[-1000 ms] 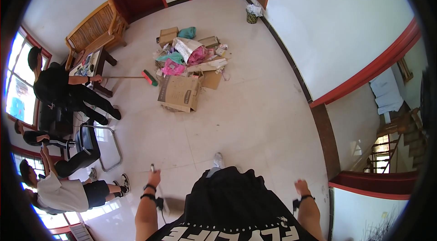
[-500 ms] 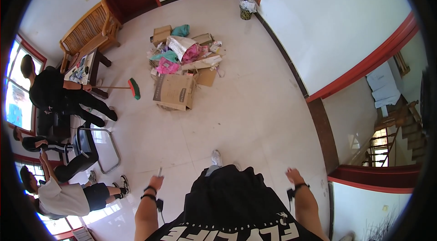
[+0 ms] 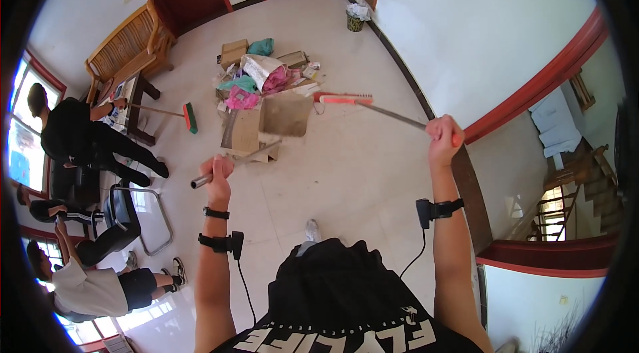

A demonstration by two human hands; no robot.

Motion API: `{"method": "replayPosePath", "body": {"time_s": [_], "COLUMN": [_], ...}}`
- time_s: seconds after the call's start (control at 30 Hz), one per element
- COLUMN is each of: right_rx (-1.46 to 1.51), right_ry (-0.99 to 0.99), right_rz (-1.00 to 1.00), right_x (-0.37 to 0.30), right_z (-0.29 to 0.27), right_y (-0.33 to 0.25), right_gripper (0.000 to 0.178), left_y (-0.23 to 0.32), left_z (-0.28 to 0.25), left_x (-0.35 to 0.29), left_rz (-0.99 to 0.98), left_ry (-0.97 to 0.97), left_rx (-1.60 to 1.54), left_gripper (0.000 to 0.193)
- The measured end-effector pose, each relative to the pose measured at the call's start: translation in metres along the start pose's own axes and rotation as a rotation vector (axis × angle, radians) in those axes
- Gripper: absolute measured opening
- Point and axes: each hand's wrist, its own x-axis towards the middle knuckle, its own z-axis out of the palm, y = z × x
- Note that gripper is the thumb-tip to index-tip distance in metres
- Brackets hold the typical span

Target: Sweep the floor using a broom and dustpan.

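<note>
My left hand [image 3: 216,172] is closed round the metal tube handle of a long-handled dustpan. The translucent greyish-brown pan [image 3: 287,115] hangs in front of a cardboard box [image 3: 241,130]. My right hand [image 3: 444,141] grips the red end of a broom's grey stick. Its red head [image 3: 343,98] points left, just right of a heap of rubbish. Pink bags [image 3: 242,98], a green bag [image 3: 246,82], a whitish sack [image 3: 263,70] and flattened cardboard make up the heap. Both arms reach forward, apart from each other.
At the left, a person in black [image 3: 70,128] holds a green-and-red broom [image 3: 190,118]. Two more people sit below, near a metal-framed chair [image 3: 123,210]. A wooden bench [image 3: 130,40] and low table [image 3: 138,96] stand behind. A waste basket [image 3: 355,22] is by the far wall.
Both my hands have risen and moved forward from beside my body. The dustpan and the red broom have come up into view ahead of me. The other person's broom has shifted slightly.
</note>
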Motion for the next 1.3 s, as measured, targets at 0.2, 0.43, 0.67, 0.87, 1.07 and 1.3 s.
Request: {"method": "replayPosePath", "body": {"time_s": [0.2, 0.43, 0.67, 0.87, 1.07, 1.3], "right_rx": [-0.278, -1.101, -1.641, -1.609, -1.463, -1.211], "right_ry": [-0.202, -0.243, -0.981, -0.514, -0.781, -0.583], "right_rz": [0.100, 0.490, 1.566, 2.000, 1.654, 0.525], "right_x": [-0.041, -0.188, -0.316, -0.361, -0.301, -0.090], "right_z": [-0.022, -0.155, -0.311, -0.361, -0.264, -0.068], "right_y": [0.024, 0.116, 0.047, -0.013, 0.096, 0.152], "right_gripper": [0.039, 0.030, 0.042, 0.036, 0.041, 0.028], "left_y": [-0.024, -0.121, -0.114, -0.094, -0.116, -0.126], "left_z": [0.000, -0.074, -0.194, -0.202, -0.205, -0.131], "left_x": [-0.022, -0.141, -0.296, -0.306, -0.278, -0.230], "left_rz": [-0.022, -0.577, -1.245, -1.684, -1.236, -0.756], "left_ry": [0.016, -0.063, -0.473, -0.293, -0.705, -0.026], "left_rx": [0.087, 0.767, 1.051, 0.895, 0.988, 0.872], "left_gripper": [0.044, 0.039, 0.025, 0.021, 0.025, 0.035]}}
